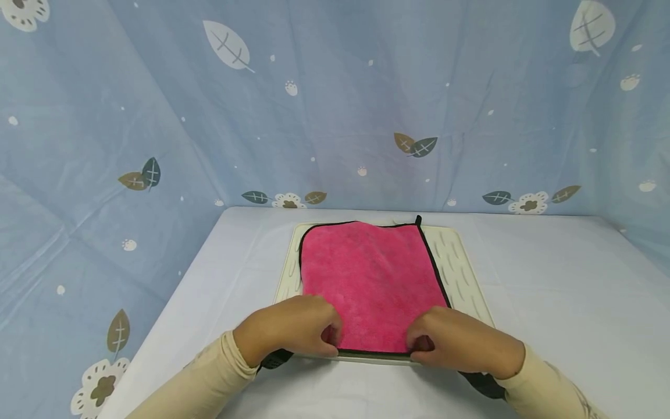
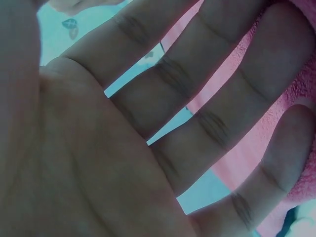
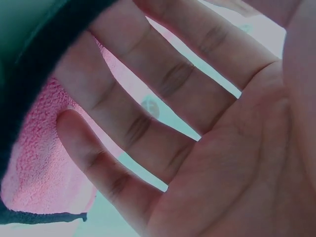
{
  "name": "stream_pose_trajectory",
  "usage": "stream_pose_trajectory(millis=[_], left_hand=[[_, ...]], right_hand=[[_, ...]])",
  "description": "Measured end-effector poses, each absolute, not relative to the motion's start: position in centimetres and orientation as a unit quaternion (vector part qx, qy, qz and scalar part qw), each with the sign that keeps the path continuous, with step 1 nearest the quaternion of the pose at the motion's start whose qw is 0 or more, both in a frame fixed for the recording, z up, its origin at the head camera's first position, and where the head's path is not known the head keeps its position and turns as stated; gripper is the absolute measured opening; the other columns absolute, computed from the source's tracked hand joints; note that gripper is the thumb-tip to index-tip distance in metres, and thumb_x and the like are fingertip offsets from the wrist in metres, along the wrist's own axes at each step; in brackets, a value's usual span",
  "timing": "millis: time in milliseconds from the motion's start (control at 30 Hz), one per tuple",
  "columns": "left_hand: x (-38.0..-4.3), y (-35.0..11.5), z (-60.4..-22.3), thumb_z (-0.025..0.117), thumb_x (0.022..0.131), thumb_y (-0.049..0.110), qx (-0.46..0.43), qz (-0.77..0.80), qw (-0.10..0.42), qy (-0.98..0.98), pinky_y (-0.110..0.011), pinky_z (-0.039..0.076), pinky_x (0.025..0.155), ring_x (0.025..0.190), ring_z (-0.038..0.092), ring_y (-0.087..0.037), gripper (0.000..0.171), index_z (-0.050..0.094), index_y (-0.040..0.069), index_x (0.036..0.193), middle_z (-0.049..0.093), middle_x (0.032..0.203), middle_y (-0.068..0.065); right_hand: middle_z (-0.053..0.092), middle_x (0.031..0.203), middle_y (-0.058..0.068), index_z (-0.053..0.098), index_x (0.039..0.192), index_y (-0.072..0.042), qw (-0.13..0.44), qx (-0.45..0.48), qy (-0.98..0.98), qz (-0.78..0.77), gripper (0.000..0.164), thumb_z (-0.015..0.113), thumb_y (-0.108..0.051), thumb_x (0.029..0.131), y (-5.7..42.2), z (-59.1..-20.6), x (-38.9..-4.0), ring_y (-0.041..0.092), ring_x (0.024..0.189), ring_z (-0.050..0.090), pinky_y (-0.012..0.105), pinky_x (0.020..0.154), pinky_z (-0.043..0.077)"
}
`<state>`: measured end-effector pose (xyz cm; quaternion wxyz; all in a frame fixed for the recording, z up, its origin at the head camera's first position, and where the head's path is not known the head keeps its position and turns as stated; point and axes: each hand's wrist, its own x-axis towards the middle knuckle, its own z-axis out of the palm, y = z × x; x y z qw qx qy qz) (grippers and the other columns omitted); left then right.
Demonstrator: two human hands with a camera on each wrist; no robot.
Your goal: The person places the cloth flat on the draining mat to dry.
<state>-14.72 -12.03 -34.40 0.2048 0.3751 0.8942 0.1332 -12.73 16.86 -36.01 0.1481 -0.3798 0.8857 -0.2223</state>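
Observation:
A pink cloth (image 1: 373,279) with a black hem lies spread over a cream ribbed board (image 1: 458,265). Its black hanging loop sticks up at the far right corner. At the near left corner my left hand (image 1: 298,325) pinches the hem with curled fingers. My right hand (image 1: 466,340) grips the near right corner in the same way, and the near hem runs straight between the two. In the right wrist view the black hem (image 3: 29,69) crosses in front of some fingertips. Fuzzy pink pile (image 2: 303,84) meets the fingertips in the left wrist view.
A white-covered table (image 1: 549,291) extends on both sides of the board. Behind it and at the left hangs a blue curtain (image 1: 340,105) with leaf and flower prints. The board shows beyond the cloth on the left and right.

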Motion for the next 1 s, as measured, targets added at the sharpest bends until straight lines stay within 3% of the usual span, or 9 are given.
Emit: stream_pose_trajectory(millis=[167, 500, 800, 1000], left_hand=[[-15.7, -12.5, -34.4, 0.07, 0.092, 0.03, 0.374, 0.163, 0.199, 0.891, -0.02, 0.047, 0.064, 0.065, 0.053, 0.001, 0.014, 0.073, 0.026, 0.079, 0.059, 0.067, 0.018], [-22.1, -15.2, -33.0, 0.065, 0.097, 0.026, 0.249, 0.176, 0.099, 0.947, -0.03, 0.049, 0.068, 0.075, 0.059, -0.01, 0.012, 0.071, 0.017, 0.103, 0.065, 0.086, 0.004], [-27.9, -15.4, -34.1, 0.058, 0.1, 0.03, 0.158, 0.105, 0.096, 0.977, -0.041, 0.052, 0.08, 0.088, 0.063, -0.019, 0.034, 0.062, 0.011, 0.128, 0.068, 0.106, -0.005], [-29.7, -15.3, -34.8, 0.058, 0.099, 0.029, 0.144, 0.081, 0.095, 0.982, -0.046, 0.051, 0.083, 0.093, 0.061, -0.023, 0.033, 0.062, 0.011, 0.126, 0.067, 0.113, -0.009]], right_hand=[[0.054, 0.063, -0.023, 0.072, 0.076, -0.028, 0.148, -0.385, 0.88, -0.236, 0.018, 0.073, -0.015, 0.089, 17.1, -36.1, -12.7, -0.007, 0.058, 0.047, 0.016, 0.057, 0.045], [0.063, 0.08, -0.022, 0.075, 0.09, -0.025, 0.133, -0.355, 0.899, -0.22, 0.01, 0.076, -0.016, 0.087, 17.1, -35.7, -13.1, -0.005, 0.071, 0.053, 0.02, 0.067, 0.051], [0.066, 0.089, -0.018, 0.074, 0.097, -0.021, 0.069, -0.317, 0.924, -0.201, 0.012, 0.076, -0.016, 0.087, 18.4, -35.2, -14.3, 0.0, 0.081, 0.059, 0.025, 0.074, 0.054], [0.066, 0.085, -0.01, 0.074, 0.098, -0.012, 0.029, -0.25, 0.937, -0.242, 0.01, 0.074, -0.01, 0.088, 19.9, -34.6, -16.1, 0.004, 0.078, 0.057, 0.023, 0.067, 0.051]])
